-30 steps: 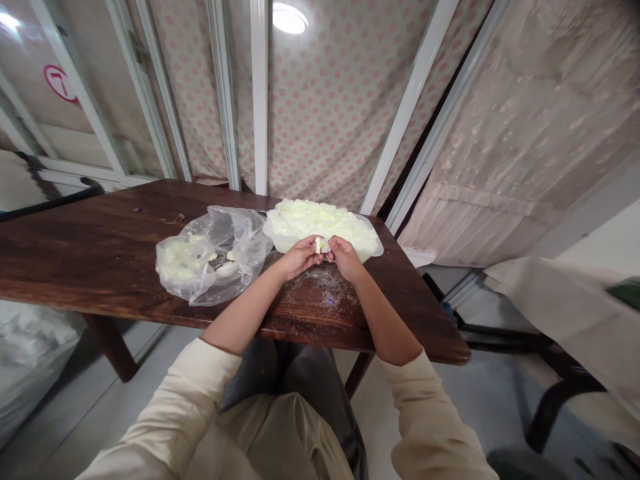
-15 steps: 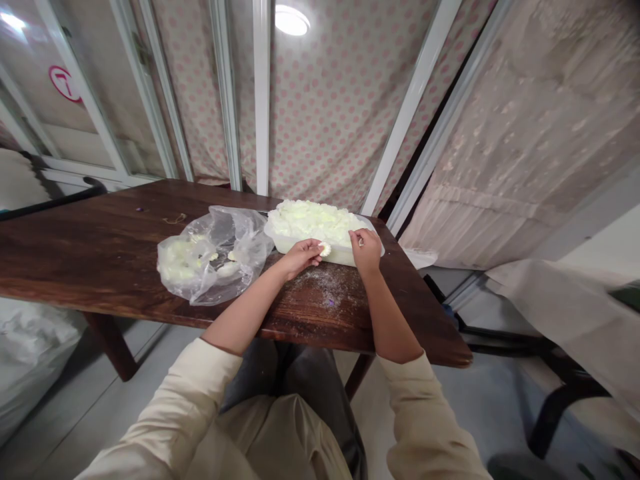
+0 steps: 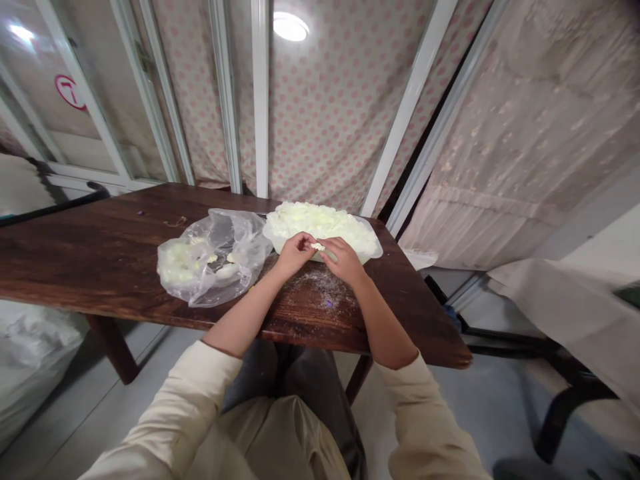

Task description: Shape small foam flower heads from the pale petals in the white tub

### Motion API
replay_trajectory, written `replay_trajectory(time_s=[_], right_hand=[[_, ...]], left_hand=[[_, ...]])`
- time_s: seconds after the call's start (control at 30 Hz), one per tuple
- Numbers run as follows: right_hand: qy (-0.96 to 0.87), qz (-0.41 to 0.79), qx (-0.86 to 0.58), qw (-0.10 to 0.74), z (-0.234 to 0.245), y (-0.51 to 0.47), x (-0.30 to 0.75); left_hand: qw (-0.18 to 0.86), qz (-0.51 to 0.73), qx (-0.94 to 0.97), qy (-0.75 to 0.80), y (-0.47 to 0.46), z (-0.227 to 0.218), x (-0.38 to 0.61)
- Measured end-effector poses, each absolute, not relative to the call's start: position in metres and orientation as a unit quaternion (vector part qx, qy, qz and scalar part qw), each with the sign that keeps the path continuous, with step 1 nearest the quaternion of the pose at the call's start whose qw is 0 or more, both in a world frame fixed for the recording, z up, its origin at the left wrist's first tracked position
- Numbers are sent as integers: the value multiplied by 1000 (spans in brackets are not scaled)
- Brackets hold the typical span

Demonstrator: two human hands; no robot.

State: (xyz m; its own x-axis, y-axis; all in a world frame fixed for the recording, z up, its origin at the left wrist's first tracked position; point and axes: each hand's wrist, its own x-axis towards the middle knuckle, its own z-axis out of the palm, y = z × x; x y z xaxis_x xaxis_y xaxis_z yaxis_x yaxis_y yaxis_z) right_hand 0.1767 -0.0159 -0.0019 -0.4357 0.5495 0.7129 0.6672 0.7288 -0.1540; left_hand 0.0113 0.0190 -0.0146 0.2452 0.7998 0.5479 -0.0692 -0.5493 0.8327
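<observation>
In front of the tub, my left hand pinches a small cream-coloured piece with a ruffled edge. The fingertips of my right hand close on the same piece from the other side. What the piece is made of, I cannot make out. Just behind both hands stands a white translucent tub, heaped above its rim with many pale yellow-white pieces. Left of my hands, a clear plastic bag lies spread on the table with several similar pale pieces inside.
Whitish crumbs and a tiny purple bit are scattered on the dark wooden table near its front edge. A thin loop of string lies at the back left. Framed glass panels and a dotted curtain rise behind the table.
My right hand has moved left from the tub's right side to the small piece. My left hand has shifted slightly left and up, and the piece has turned edge-on.
</observation>
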Motion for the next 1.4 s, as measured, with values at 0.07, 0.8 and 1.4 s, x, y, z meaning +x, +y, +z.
replay_trajectory(time_s=[0.07, 0.8, 1.4], right_hand=[[-841, -63, -364, 396, -6, -11, 175], [-756, 80, -404, 508, -7, -7, 174], [-612, -39, -543, 574, -3, -6, 187]], left_hand=[[356, 554, 701, 275, 19, -15, 11], [632, 506, 548, 210, 22, -19, 19], [775, 362, 454, 251, 10, -9, 15]])
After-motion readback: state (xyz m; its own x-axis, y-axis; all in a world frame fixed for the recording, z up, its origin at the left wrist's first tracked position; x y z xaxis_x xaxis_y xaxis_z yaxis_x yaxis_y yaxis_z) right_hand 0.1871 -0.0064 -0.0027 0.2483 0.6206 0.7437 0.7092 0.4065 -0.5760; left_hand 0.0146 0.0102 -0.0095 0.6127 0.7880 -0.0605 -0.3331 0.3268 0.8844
